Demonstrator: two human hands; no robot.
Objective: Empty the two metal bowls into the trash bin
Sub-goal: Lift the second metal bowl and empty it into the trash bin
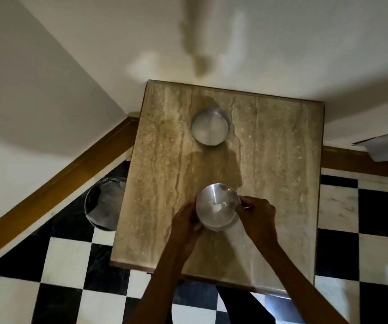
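Near metal bowl (217,206): on table (282,148), near front, white scrap inside. Left hand (184,226) grip closed on left side, right hand (257,215) grip pinching right rim. Far metal bowl (210,126): mid-table, untouched, contents unclear. Trash bin (103,203): on floor just left of table, lined. Progress: judged start, neither bowl tipped yet. Markings: none legible.

Both bare forearms reach forward from below, converging toward each other. The left hand (186,222) curls inward, fingers (196,226) bent and pressed against what it holds. The right hand (257,215) arches over, wrist raised, its fingers pinched together at the tips.
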